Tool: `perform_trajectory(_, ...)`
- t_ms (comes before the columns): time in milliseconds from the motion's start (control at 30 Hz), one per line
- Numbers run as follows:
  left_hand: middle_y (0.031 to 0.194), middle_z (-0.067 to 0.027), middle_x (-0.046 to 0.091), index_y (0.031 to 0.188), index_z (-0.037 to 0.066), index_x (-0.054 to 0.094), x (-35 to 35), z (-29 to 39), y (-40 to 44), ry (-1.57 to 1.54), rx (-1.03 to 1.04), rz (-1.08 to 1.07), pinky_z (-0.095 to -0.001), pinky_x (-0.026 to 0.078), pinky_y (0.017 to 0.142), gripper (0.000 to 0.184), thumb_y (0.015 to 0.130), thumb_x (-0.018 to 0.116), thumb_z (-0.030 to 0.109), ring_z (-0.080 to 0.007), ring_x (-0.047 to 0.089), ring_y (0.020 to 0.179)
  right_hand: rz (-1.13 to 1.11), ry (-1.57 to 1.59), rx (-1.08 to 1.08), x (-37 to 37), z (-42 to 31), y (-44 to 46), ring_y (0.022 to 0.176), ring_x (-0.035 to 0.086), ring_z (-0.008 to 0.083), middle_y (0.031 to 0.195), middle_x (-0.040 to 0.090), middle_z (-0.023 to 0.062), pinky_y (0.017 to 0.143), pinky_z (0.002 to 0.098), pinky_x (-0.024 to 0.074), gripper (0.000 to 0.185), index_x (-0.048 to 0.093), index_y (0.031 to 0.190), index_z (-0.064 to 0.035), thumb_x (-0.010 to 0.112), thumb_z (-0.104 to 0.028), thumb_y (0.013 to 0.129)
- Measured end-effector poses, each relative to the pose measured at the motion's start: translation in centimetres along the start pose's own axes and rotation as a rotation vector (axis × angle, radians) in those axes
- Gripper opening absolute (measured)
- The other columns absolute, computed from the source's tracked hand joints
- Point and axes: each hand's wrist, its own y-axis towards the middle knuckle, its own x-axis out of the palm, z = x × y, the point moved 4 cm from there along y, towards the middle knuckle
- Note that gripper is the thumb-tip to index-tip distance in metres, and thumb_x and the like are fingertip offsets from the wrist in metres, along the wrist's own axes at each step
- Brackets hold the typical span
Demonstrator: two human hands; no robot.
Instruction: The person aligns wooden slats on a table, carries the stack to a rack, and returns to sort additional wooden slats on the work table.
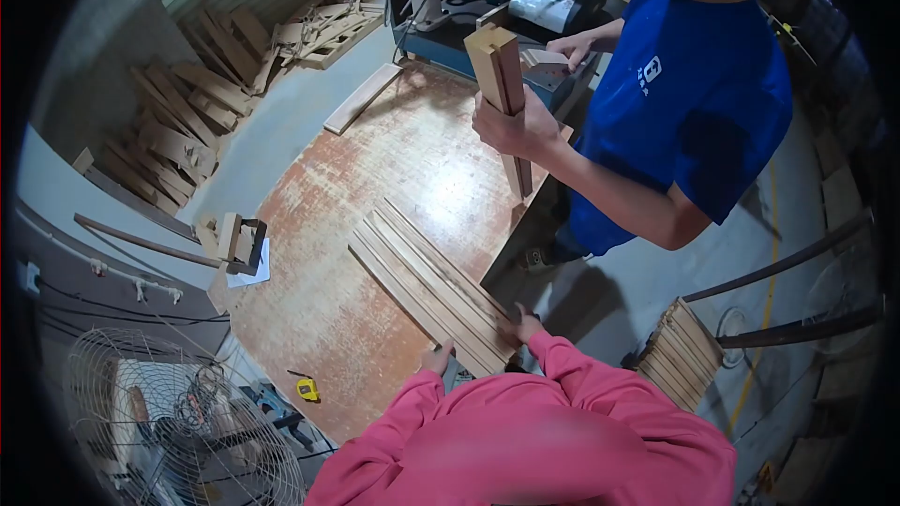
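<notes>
Pink sleeves point(595, 370) angle forward and down to wooden strips point(427, 281) lying side by side on the table point(309, 253); uneven side pressure could fan the strips apart, since they look unfastened; left hand point(437, 357) and right hand point(527, 324) flank the near end, fingers at opposite outer edges, whether closed tight I cannot tell.

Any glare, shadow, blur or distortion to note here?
Head view: glare whitens the middle of the worktable; head view: a dark shadow falls on the floor to its right; head view: the pink sleeves read clearly, but lower centre is smeared; head view: black curved borders, and the boards appear bowed, probably from the lens.
</notes>
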Motion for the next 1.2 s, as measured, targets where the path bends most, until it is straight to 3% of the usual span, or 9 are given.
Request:
perform_trajectory(67,0.094,-0.0208,0.061,0.104,-0.004,0.058,0.8,-0.3,0.5,0.103,0.121,0.105,-0.0352,0.049,0.066,0.075,0.068,0.058,0.062,-0.0327,0.06,0.077,-0.073,-0.301,-0.081,0.1,-2.4,-1.8,0.105,0.051,0.0339,0.124,0.046,0.0203,0.083,0.0368,0.0429,0.095,0.019,0.137,-0.0043,0.059,-0.056,0.068)
perform_trajectory(133,0.094,-0.0224,0.061,0.106,-0.005,0.056,-0.5,3.8,-4.3,0.052,0.195,0.139,-0.0349,0.048,0.07,0.073,0.07,0.057,0.059,-0.0337,0.061,0.083,0.03,-0.31,-0.344,2.7,1.0,1.7,0.105,0.051,0.0363,0.125,0.045,0.0205,0.083,0.038,0.0434,0.099,0.012,0.139,-0.0078,0.062,-0.053,0.066)
perform_trajectory(167,0.09,-0.0226,0.062,0.102,-0.008,0.056,-0.1,4.5,-4.4,-0.093,0.45,0.153,-0.0356,0.049,0.071,0.071,0.073,0.055,0.056,-0.034,0.061,0.081,-0.001,-0.323,-0.335,3.1,1.6,1.7,0.105,0.051,0.0363,0.125,0.045,0.0205,0.083,0.038,0.0434,0.099,0.012,0.139,-0.0078,0.062,-0.053,0.066)
perform_trajectory(233,0.088,-0.0233,0.062,0.099,-0.013,0.054,0.7,4.9,-2.8,0.054,0.367,0.02,-0.0364,0.048,0.072,0.072,0.075,0.053,0.055,-0.0352,0.061,0.081,0.037,-0.272,-0.401,3.0,1.9,2.5,0.107,0.05,0.0373,0.127,0.044,0.0206,0.083,0.0387,0.0432,0.095,0.013,0.139,-0.0122,0.065,-0.047,0.067)
perform_trajectory(300,0.093,-0.0258,0.059,0.101,-0.018,0.048,1.1,4.8,-2.5,0.244,0.21,0.136,-0.0373,0.048,0.074,0.078,0.076,0.052,0.056,-0.0363,0.06,0.084,0.028,-0.19,-0.479,3.2,2.2,2.9,0.106,0.05,0.0377,0.126,0.044,0.0212,0.083,0.0389,0.0433,0.095,0.012,0.14,-0.0151,0.067,-0.041,0.066)
perform_trajectory(333,0.092,-0.0311,0.057,0.108,-0.02,0.034,0.7,5.4,-3.2,0.299,0.184,0.123,-0.0404,0.046,0.078,0.091,0.072,0.054,0.061,-0.0403,0.058,0.086,0.0,-0.206,-0.469,3.2,2.1,2.8,0.106,0.05,0.0377,0.126,0.044,0.0212,0.083,0.0389,0.0433,0.095,0.012,0.14,-0.0151,0.067,-0.041,0.066)
perform_trajectory(433,0.099,-0.0333,0.054,0.112,-0.019,0.03,1.5,4.7,-2.6,0.31,0.147,0.184,-0.0413,0.043,0.083,0.093,0.073,0.052,0.062,-0.043,0.056,0.091,-0.084,-0.265,-0.379,2.5,0.1,2.0,0.107,0.049,0.0377,0.126,0.044,0.0219,0.084,0.0385,0.0427,0.095,0.01,0.14,-0.0149,0.068,-0.037,0.067)
perform_trajectory(567,0.106,-0.0352,0.049,0.114,-0.018,0.027,2.1,3.9,-1.5,0.312,0.123,0.164,-0.0433,0.041,0.086,0.095,0.072,0.052,0.064,-0.0445,0.053,0.095,-0.167,-0.156,-0.302,2.0,-1.4,0.7,0.114,0.044,0.0319,0.131,0.039,0.0184,0.092,0.035,0.0366,0.085,0.017,0.138,-0.0112,0.066,-0.018,0.07)
perform_trajectory(1200,0.103,-0.0372,0.049,0.117,-0.022,0.016,1.4,5.2,-3.3,0.272,0.109,0.094,-0.0412,0.039,0.088,0.094,0.078,0.05,0.057,-0.0429,0.053,0.097,-0.201,0.012,-0.497,1.9,-1.1,1.5,0.107,0.049,0.0323,0.122,0.047,0.0181,0.087,0.0345,0.0389,0.076,0.019,0.137,-0.0173,0.06,-0.01,0.074)
